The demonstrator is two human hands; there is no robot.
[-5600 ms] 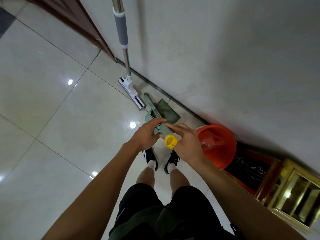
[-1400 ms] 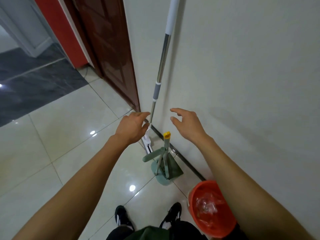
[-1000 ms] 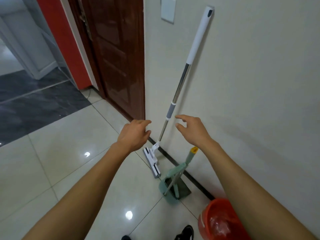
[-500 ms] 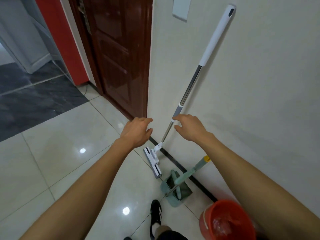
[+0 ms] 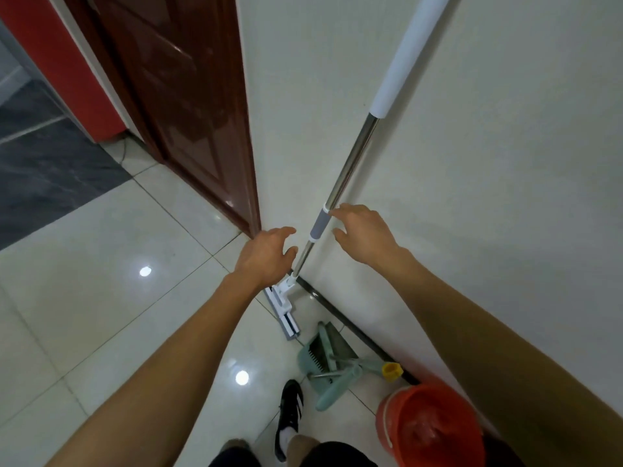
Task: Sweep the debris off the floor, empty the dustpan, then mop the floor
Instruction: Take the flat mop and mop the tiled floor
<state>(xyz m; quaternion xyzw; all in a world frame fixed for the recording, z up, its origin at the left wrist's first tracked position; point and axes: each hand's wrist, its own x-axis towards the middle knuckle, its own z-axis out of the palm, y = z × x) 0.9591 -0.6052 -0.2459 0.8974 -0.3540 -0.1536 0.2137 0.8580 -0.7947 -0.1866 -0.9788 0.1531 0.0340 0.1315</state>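
A flat mop (image 5: 350, 166) leans against the white wall, its white head (image 5: 282, 311) on the tiles and its grey sleeve between my hands. My left hand (image 5: 266, 256) hovers just left of the steel pole, fingers loosely spread, holding nothing. My right hand (image 5: 362, 234) is open on the pole's right side, its fingertips at the grey sleeve's top; I cannot tell whether they touch it. The green dustpan with its broom (image 5: 328, 360) stands by the baseboard, yellow handle cap (image 5: 391, 370) toward the wall.
An orange bucket (image 5: 429, 429) lined with clear plastic stands at the lower right by the wall. A dark red door (image 5: 182, 96) is closed on the left of the wall corner. My shoe (image 5: 290, 407) is on the glossy white tiles near the dustpan.
Both hands let go of the dustpan and broom, which now stand against the wall. They have reached up to the mop pole, and I have stepped closer.
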